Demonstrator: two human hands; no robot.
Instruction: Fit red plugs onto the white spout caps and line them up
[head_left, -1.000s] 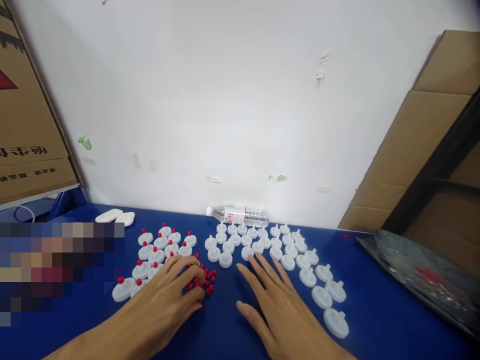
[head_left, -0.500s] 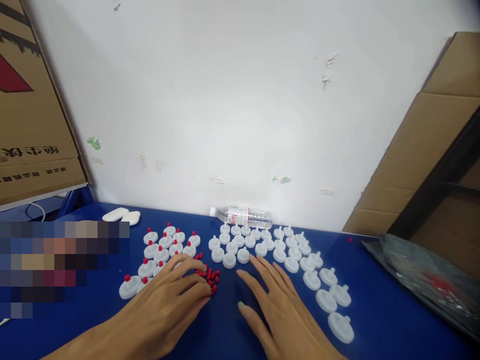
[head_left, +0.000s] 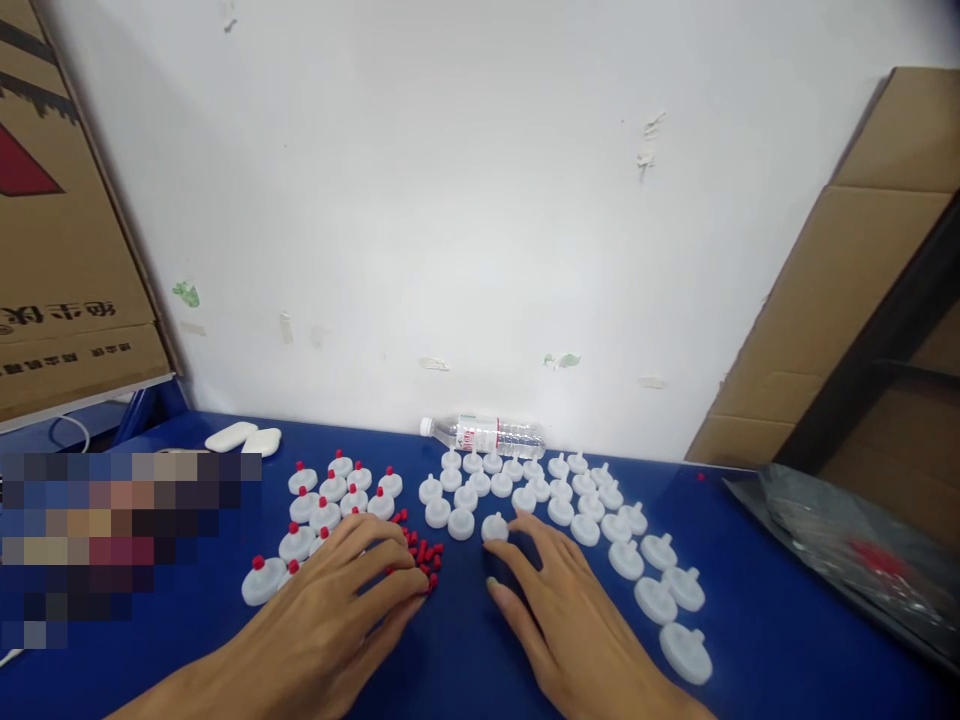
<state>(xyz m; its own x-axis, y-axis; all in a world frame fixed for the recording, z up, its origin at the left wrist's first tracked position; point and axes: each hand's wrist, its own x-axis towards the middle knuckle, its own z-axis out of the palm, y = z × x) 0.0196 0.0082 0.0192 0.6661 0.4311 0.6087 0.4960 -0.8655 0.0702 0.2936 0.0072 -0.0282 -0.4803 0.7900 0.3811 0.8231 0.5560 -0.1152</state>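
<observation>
Left hand (head_left: 337, 600) splayed over small red plastic caps (head_left: 424, 555); right hand (head_left: 559, 605) flat, ungripping, forefinger touching white round plastic disc (head_left: 494, 527).

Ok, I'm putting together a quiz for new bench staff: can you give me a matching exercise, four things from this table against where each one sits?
Things:
1. water bottle
2. loose red caps
3. red-capped discs
4. plain white discs

Places:
A. heaped at the left hand's fingertips
B. lying on its side by the wall
C. cluster touched by the right hand
D. cluster left of the heap

Pairs: 1-B, 2-A, 3-D, 4-C
</observation>
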